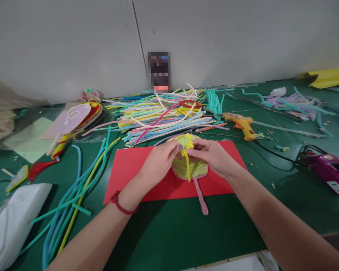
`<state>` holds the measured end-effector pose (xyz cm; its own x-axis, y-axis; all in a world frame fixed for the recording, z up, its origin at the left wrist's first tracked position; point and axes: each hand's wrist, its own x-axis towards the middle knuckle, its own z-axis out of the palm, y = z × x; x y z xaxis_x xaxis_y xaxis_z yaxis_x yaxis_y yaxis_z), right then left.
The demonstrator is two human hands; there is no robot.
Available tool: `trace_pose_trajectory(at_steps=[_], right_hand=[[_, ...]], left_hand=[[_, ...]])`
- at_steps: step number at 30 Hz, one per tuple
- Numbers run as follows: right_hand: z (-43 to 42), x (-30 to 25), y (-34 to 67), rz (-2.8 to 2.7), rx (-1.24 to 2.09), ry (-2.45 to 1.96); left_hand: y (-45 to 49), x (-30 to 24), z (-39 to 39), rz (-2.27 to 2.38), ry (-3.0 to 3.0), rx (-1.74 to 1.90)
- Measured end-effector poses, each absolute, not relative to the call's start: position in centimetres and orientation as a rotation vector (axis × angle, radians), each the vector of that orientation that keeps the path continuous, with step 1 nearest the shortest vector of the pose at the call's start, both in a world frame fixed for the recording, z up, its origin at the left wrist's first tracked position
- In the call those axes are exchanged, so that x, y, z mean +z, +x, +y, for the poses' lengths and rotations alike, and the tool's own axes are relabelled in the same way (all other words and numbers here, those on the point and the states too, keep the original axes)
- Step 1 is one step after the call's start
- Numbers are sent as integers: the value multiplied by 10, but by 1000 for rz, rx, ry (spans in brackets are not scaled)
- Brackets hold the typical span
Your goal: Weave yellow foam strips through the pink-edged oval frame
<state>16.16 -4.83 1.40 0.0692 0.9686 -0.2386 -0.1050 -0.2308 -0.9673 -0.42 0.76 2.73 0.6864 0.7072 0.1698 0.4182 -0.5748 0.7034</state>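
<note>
The strip (188, 168) is yellow, the disc (197, 166) yellow-green edged pink, the board (168, 190) red.

Yellow piece (189, 141): fingers of left hand (164, 155) and right hand (214, 155) are covering part of it.
Round disc (182, 171): upper part is hiding behind the yellow piece and both hands.
Red sheet (130, 165): middle is disappearing behind disc and hands.
Forearms (101, 229): both are running out of view below.
Upright dark object (159, 71): is showing only as coarse blocks, content unreadable.
White block (31, 203): is running past left edge.
Purple block (324, 169), yellow sheet (333, 78): right edge is cutting both.
Pale scrap (273, 185): is lying too small to identify.
</note>
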Motion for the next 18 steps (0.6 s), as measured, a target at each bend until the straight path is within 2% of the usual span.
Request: trace_pose_trajectory(at_steps=[12, 18], right_hand=[[-48, 14, 162, -1056, 1293, -1377], [-46, 12, 157, -973, 962, -1415]], left_hand=[[-3, 28, 8, 849, 2142, 597], [2, 31, 1, 935, 1823, 528]])
